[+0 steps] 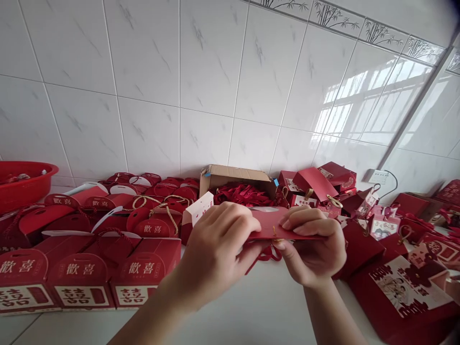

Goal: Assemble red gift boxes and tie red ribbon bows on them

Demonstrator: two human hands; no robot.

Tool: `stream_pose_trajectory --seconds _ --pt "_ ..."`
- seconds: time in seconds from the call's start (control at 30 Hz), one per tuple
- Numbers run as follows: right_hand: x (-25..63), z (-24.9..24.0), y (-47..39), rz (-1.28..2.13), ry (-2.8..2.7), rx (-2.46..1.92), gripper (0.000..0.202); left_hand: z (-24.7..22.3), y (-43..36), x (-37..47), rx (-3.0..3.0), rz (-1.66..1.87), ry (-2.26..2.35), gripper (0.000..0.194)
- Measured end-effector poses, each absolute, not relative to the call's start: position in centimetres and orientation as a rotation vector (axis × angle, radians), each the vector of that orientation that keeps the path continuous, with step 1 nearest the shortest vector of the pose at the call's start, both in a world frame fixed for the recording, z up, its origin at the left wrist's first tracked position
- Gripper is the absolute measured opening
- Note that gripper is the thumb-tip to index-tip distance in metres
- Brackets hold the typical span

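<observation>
Both of my hands grip a red cardboard piece point(268, 220), held up in front of me and seen nearly edge-on. My left hand point(223, 235) closes on its left side, thumb below and fingers on top. On its right side, my right hand point(316, 239) is closed, fingers above and thumb beneath near a short gold cord point(276, 235) at the front edge. A red ribbon point(269, 253) shows under the piece; whether it is attached I cannot tell. Whether the piece is a flattened box or a lid is unclear.
Rows of red gift boxes point(82, 268) stand on the left, several with cord handles. A cardboard carton point(237, 171) of red ribbons sits by the tiled wall. A red basin point(28, 187) is far left. More red boxes and bags point(406, 287) lie right, near another person's hand point(452, 287).
</observation>
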State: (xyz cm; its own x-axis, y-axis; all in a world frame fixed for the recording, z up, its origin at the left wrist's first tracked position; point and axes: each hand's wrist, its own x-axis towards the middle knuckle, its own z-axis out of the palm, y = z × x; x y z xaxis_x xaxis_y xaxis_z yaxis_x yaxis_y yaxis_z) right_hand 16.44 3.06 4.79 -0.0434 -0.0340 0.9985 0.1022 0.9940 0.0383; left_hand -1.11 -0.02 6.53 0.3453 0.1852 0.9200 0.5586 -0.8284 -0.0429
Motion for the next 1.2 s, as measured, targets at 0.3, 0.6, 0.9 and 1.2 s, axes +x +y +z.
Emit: stream_pose_trajectory --seconds 0.3,0.6,0.9,1.2 --pt "17.4 5.0 3.1 -0.219 -1.601 -0.216 0.033 7.6 -0.4 -3.4 -2.373 -1.636 -1.224 0.018" --pt "16.6 5.2 2.2 -0.038 -1.853 -0.169 0.026 9.6 -3.0 -5.3 -2.209 -2.227 -0.967 0.028" --pt "16.0 4.9 1.4 -0.053 -1.855 -0.051 0.026 9.2 -2.6 -4.2 -2.799 -1.627 -0.860 0.012" --pt "16.6 5.1 1.7 -0.080 -1.839 -0.083 0.028 8.3 -2.6 -3.8 -2.816 -1.469 -0.835 0.031"
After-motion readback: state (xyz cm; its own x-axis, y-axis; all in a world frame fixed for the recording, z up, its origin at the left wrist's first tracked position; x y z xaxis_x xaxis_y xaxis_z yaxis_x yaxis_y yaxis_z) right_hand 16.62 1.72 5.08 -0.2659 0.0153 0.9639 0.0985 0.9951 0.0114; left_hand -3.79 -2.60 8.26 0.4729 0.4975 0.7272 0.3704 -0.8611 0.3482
